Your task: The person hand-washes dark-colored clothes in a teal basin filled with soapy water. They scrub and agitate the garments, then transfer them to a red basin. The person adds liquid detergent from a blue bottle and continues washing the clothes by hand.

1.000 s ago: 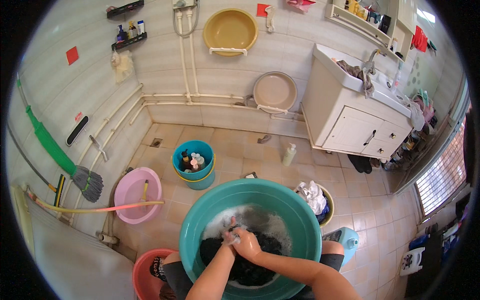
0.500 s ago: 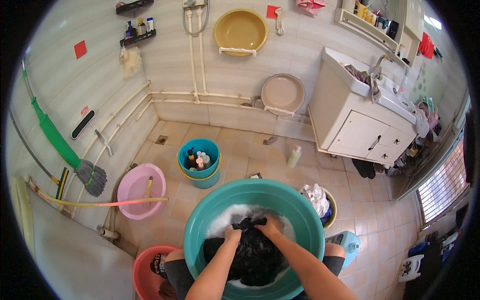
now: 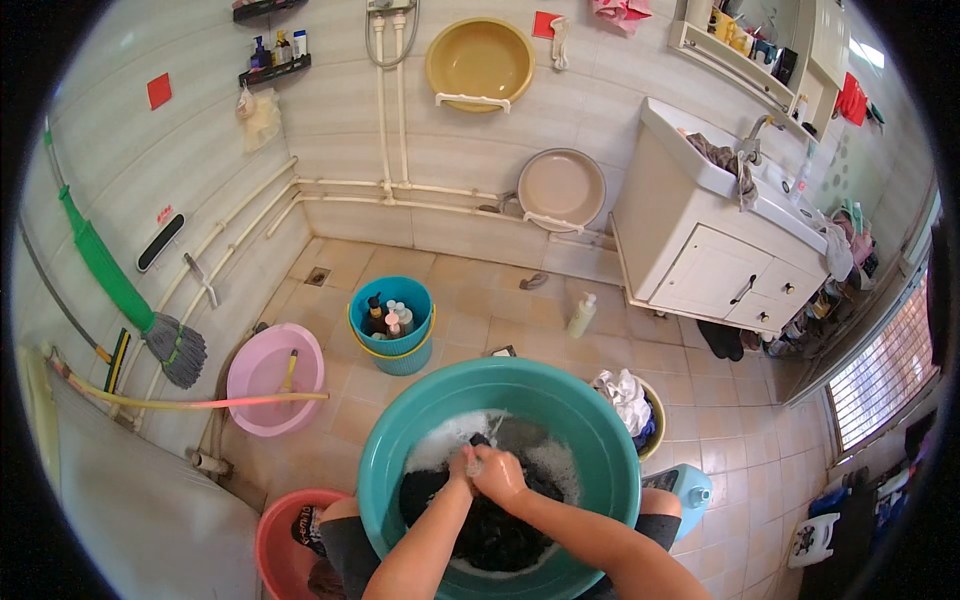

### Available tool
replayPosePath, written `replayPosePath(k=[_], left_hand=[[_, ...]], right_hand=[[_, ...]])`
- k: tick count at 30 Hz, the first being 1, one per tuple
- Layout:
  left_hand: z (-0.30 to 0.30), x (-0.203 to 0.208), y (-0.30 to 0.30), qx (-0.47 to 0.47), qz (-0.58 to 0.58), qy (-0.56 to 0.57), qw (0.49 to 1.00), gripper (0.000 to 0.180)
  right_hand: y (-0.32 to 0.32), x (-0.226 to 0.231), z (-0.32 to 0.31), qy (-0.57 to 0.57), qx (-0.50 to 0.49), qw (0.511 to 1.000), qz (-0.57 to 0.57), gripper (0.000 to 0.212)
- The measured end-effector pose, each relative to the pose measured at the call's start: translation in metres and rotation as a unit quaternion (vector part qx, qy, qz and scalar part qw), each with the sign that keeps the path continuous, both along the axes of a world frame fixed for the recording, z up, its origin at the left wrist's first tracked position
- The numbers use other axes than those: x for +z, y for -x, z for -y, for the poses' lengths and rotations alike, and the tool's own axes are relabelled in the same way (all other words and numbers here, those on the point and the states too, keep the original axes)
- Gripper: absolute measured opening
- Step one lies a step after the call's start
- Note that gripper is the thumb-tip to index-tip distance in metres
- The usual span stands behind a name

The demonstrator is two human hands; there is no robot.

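A large teal washtub (image 3: 395, 410) stands between my knees, with suds and grey water in it. Black wet clothing (image 3: 500, 535) lies bunched in the water, its kind hidden by the folds. Over the middle of the tub, my left hand (image 3: 461, 468) and my right hand (image 3: 498, 474) are pressed together. Both are closed on a bit of the black cloth, and a small dark end of it sticks up above the fingers. White foam (image 3: 440, 440) rings the clothing, mostly along the far and right sides.
A coral basin (image 3: 275, 545) with dark clothes sits at lower left, a pink basin (image 3: 250, 375) beyond it. A blue bucket (image 3: 405, 355) of bottles stands ahead. Right of the tub are a basket of laundry (image 3: 625, 400) and a light-blue jug (image 3: 692, 495). A white sink cabinet (image 3: 700, 250) stands far right.
My hands were apart, with cloth stretched between them. Now they have come together, the right hand moving left against the left one. The view has shifted slightly.
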State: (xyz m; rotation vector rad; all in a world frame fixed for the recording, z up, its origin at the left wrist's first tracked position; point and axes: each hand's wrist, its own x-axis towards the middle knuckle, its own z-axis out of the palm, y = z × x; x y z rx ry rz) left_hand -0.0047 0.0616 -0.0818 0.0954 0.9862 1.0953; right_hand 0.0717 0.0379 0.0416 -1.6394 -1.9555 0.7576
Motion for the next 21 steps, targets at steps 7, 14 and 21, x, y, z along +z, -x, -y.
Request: replayPosePath(k=[7, 14, 21], left_hand=[[0.003, 0.11, -0.004, 0.024, -0.301, 0.091, 0.949, 0.05], [0.001, 0.035, 0.004, -0.019, -0.291, 0.154, 0.944, 0.056], [-0.007, -0.095, 0.02, -0.034, 0.093, 0.094, 0.991, 0.04]], right_hand=[[-0.052, -0.053, -0.033, 0.125, -0.211, 0.969, -0.027, 0.04], [-0.057, -0.056, -0.033, 0.182, -0.238, 0.954, 0.014, 0.049], [0.004, 0.009, 0.02, 0.104, -0.035, 0.985, -0.129, 0.029]])
